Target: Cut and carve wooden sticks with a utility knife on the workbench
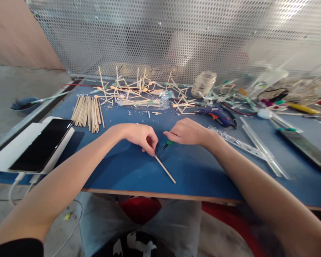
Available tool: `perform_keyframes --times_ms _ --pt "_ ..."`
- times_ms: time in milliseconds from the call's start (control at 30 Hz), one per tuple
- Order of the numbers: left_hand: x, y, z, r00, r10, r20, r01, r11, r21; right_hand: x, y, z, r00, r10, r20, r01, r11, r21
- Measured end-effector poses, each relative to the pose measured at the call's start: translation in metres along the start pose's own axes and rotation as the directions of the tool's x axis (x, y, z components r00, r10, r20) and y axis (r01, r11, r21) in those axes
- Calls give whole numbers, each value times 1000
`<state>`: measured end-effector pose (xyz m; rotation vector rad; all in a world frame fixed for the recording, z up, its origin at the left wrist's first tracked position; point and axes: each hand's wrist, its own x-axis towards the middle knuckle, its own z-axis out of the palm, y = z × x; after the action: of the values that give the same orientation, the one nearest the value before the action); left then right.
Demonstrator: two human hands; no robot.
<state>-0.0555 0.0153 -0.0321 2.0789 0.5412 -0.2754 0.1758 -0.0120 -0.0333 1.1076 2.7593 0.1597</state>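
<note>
My left hand (143,138) is closed in a pinch on one end of a thin wooden stick (165,170). The stick slants down over the blue table toward its front edge. Closed around a small green-handled tool (169,143) is my right hand (186,132), close beside the left. The tool's thin dark metal tip points at the pinched end of the stick; whether the two touch, I cannot tell. Most of the handle is hidden in the right hand.
A bundle of wooden sticks (87,112) lies left, behind a black phone (42,144) on a white box. Glued stick frames (141,85), a glass jar (203,84) and a glue gun (218,115) stand behind. Clear plastic strips (262,146) and a dark bar (305,148) lie right.
</note>
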Motion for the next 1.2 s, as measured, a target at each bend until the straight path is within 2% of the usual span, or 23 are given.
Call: perform_keyframes --times_ms 133,400,1200 --pt "-1 1 -1 1000 -19 3 19 1000 8 2 6 2 999 19 28 -19 1000 12" --pt "-3 3 0 999 -41 1 41 999 10 0 -3 -3 994 70 81 -72 997 31" --pt "-3 5 0 999 -53 2 53 998 17 0 -4 -2 989 116 90 -124 988 96"
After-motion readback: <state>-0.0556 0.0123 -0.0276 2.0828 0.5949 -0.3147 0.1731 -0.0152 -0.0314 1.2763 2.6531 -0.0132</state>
